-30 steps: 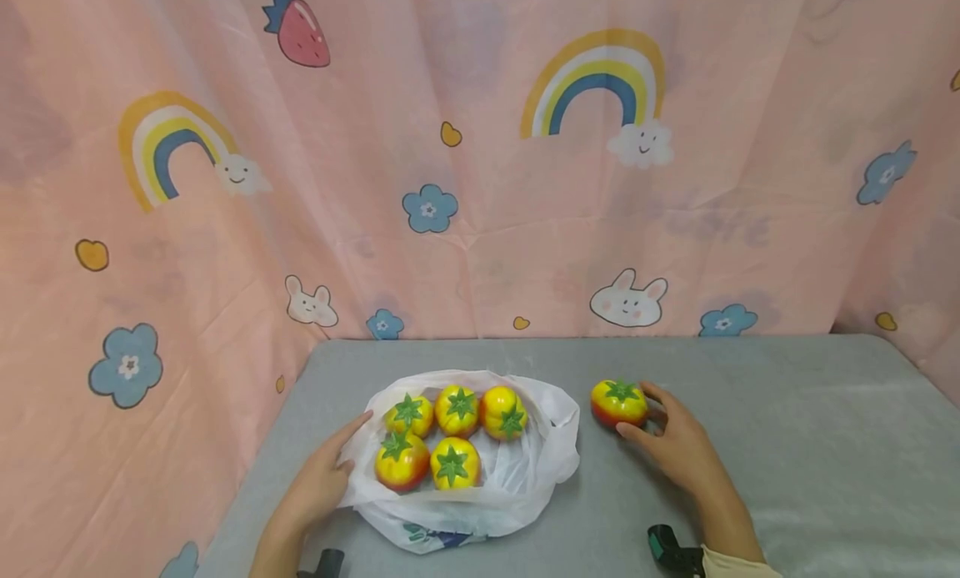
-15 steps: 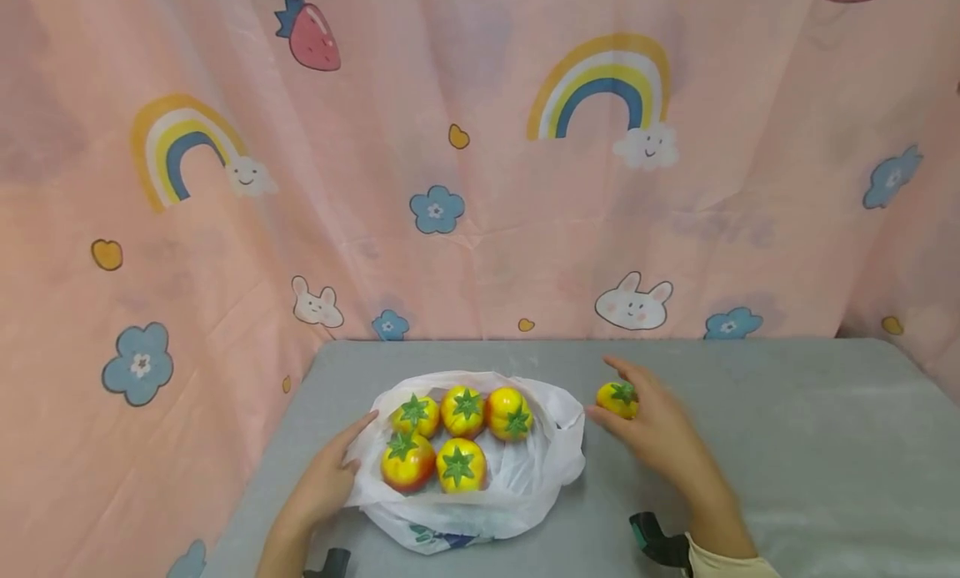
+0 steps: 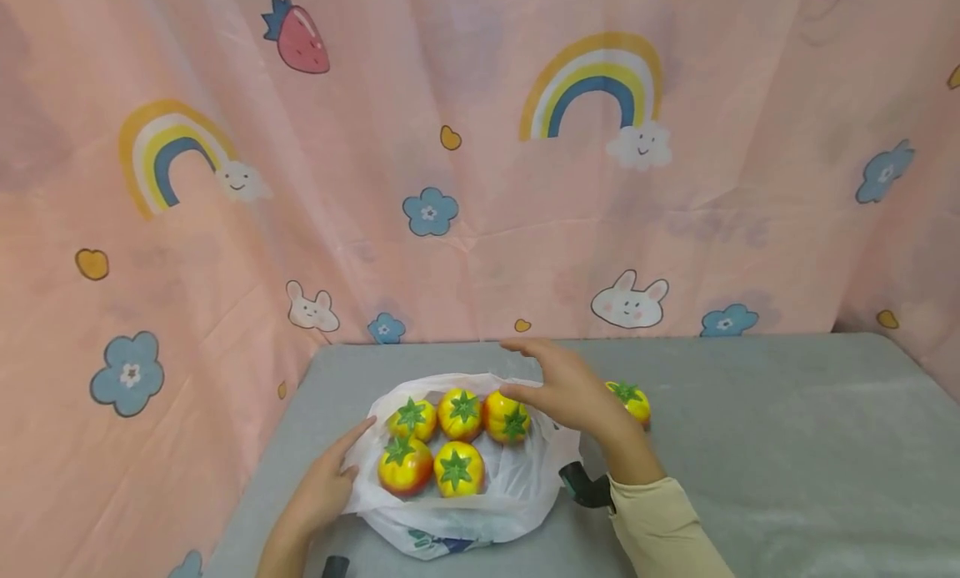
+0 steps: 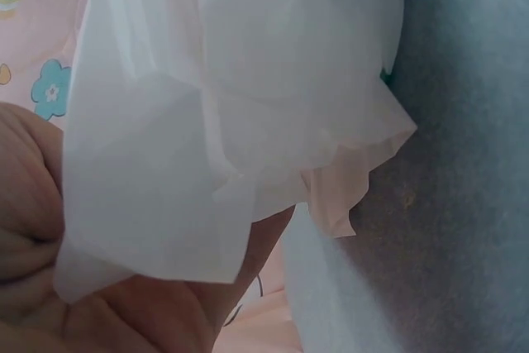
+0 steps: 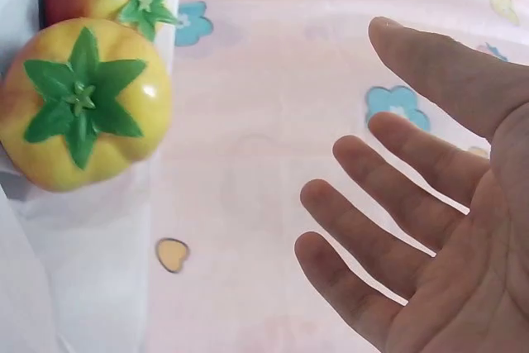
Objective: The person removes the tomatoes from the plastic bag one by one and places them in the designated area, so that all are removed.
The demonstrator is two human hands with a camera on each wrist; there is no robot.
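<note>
A white plastic bag point(image 3: 420, 520) sits on the grey table with its mouth spread. Inside it are several yellow-and-red tomatoes point(image 3: 458, 469) with green star-shaped tops. My left hand point(image 3: 322, 486) lies along the bag's left rim, index finger straight and thumb apart. The left wrist view has the bag's loose edge point(image 4: 157, 204) draped in front of the palm, hiding part of the fingers. My right hand point(image 3: 573, 390) reaches over the bag's right side, fingers spread, holding nothing. Partly behind the right wrist, another tomato point(image 3: 633, 404) rests on the table.
The grey table point(image 3: 787, 453) extends to the right and ends at a pink printed curtain point(image 3: 480, 269) along the back and left. Black wrist mounts point(image 3: 585, 486) show near both wrists.
My right hand has left the tomato beside the bag and moved left over the bag's right side, fingers open. That tomato stays on the table. My left hand keeps its place at the rim.
</note>
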